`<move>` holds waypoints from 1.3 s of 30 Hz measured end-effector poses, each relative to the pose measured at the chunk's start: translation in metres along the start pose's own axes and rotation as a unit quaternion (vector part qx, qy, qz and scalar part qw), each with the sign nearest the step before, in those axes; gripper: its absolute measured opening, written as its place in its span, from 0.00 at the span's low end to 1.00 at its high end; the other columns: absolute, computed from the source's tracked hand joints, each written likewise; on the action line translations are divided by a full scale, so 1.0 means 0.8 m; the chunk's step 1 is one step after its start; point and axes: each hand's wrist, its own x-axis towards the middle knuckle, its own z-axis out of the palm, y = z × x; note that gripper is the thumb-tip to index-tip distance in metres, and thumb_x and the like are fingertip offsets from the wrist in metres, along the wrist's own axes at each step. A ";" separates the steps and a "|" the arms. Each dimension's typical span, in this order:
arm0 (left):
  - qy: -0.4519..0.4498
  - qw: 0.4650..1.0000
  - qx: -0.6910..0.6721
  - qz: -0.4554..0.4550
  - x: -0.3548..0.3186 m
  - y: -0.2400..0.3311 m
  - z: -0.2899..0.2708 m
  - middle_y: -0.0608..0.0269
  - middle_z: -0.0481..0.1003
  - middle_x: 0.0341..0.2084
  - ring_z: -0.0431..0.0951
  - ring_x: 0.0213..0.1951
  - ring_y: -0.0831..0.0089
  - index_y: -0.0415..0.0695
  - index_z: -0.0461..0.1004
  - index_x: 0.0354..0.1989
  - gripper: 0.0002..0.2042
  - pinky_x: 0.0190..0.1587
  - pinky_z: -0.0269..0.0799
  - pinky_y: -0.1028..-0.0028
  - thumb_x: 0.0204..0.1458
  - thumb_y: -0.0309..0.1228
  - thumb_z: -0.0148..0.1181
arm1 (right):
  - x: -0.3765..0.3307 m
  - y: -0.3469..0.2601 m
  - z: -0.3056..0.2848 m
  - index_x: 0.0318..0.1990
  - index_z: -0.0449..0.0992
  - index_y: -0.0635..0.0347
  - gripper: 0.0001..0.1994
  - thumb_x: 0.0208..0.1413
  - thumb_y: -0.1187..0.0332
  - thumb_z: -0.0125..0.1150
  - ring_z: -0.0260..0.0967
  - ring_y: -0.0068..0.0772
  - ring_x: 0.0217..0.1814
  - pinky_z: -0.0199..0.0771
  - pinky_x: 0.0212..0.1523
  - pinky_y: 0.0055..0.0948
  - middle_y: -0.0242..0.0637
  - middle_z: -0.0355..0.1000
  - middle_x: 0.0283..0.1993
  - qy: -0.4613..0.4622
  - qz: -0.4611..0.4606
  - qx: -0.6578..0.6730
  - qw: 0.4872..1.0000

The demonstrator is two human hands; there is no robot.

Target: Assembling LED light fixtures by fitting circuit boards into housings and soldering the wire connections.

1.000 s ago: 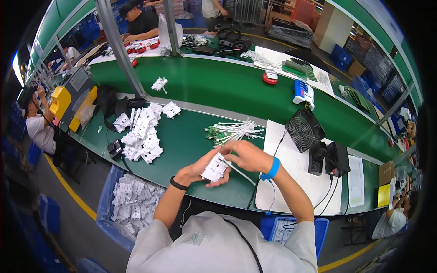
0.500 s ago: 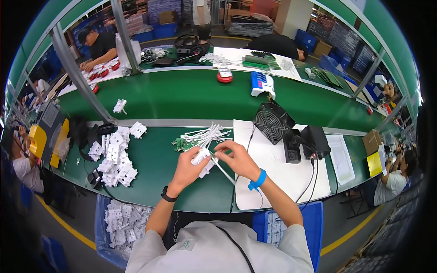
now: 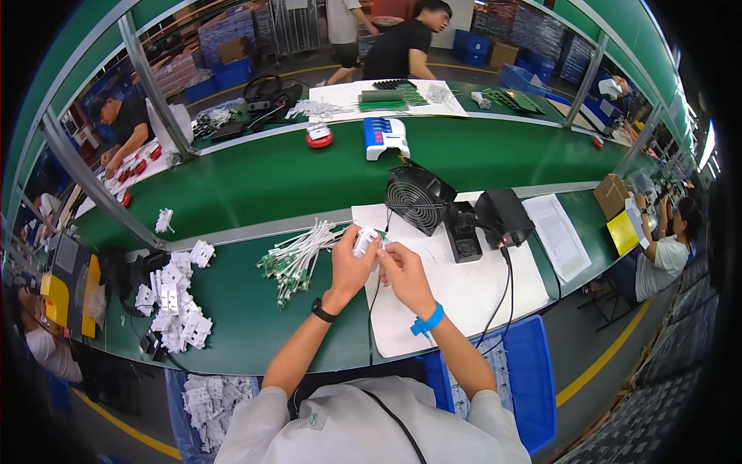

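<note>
Above the green counter [image 3: 255, 309], the left hand [image 3: 352, 267] and right hand [image 3: 402, 271] meet, fingers pinching a small white plug part [image 3: 363, 241] between them. A bundle of white cables [image 3: 297, 255] lies just left. Beyond stands a black fan [image 3: 417, 197].

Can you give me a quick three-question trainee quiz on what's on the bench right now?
1. True or false: both hands, the left hand and the right hand, hold the small white part.
2. What lies just left of the left hand? A) bundle of white wires B) a black fan C) a blue bin
3. Fill in: the right wrist wears a ____ strap.

Key: 1 true; 2 A; 3 blue.
</note>
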 end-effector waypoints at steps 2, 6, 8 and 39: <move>-0.035 0.999 -0.019 -0.013 0.000 0.002 0.003 0.63 0.74 0.23 0.69 0.27 0.81 0.37 0.71 0.32 0.10 0.29 0.65 0.74 0.58 0.30 0.65 | 0.001 0.005 -0.019 0.40 0.76 0.69 0.11 0.68 0.66 0.58 0.70 0.26 0.23 0.70 0.27 0.28 0.42 0.72 0.22 -0.053 0.121 0.175 0.976; -0.041 0.996 -0.047 -0.056 -0.002 -0.012 0.024 0.66 0.74 0.24 0.69 0.28 0.83 0.37 0.73 0.33 0.12 0.29 0.65 0.76 0.61 0.33 0.65 | -0.008 0.012 -0.019 0.39 0.73 0.64 0.08 0.68 0.68 0.54 0.76 0.44 0.23 0.73 0.24 0.39 0.45 0.77 0.27 0.019 -0.116 -0.362 0.925; -0.066 0.993 -0.047 -0.082 -0.004 -0.019 0.032 0.67 0.75 0.25 0.69 0.30 0.84 0.37 0.74 0.34 0.11 0.31 0.65 0.76 0.61 0.34 0.65 | -0.009 0.011 -0.011 0.39 0.73 0.63 0.07 0.67 0.69 0.54 0.75 0.49 0.24 0.74 0.25 0.43 0.47 0.78 0.29 0.031 -0.105 -0.355 0.928; -0.314 0.938 0.135 -0.054 -0.015 -0.067 0.062 0.46 0.78 0.29 0.80 0.33 0.57 0.38 0.70 0.51 0.22 0.38 0.74 0.62 0.50 0.35 0.67 | 0.063 0.138 -0.175 0.37 0.73 0.65 0.09 0.59 0.72 0.69 0.68 0.20 0.29 0.70 0.33 0.25 0.32 0.71 0.27 0.342 0.002 -0.151 0.927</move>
